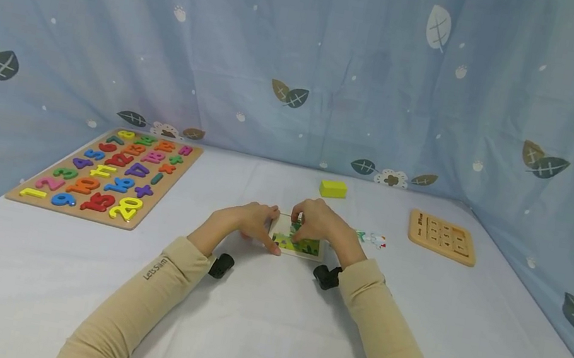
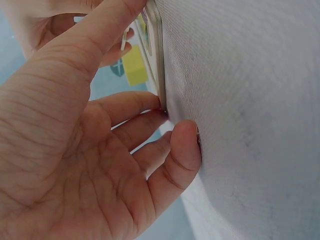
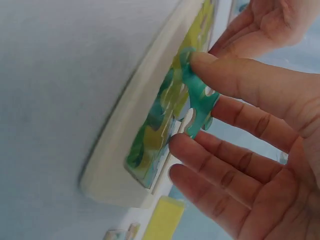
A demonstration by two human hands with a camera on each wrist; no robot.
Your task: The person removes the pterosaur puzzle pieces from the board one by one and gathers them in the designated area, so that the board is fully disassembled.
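A small picture puzzle board [image 1: 281,224] with a pale frame [image 3: 115,150] and a yellow-green scene lies flat on the white table. My left hand [image 1: 258,224] grips its left side, the thumb along the near edge and fingertips against the left edge [image 2: 157,60]. Over the board, my right hand [image 1: 316,219] pinches a wavy green puzzle piece [image 3: 200,102] between thumb and fingers. The piece stands tilted up from the picture, its lower end overlapping the board in the right wrist view. Other pieces fill the board's near part.
Loose puzzle pieces [image 1: 373,239] lie right of the board, partly behind my right wrist. A yellow block [image 1: 333,189] sits farther back. A large board of coloured numbers [image 1: 179,168] is at the left, and a wooden number tray [image 1: 418,235] at the right. A patterned curtain [image 1: 340,73] closes the back.
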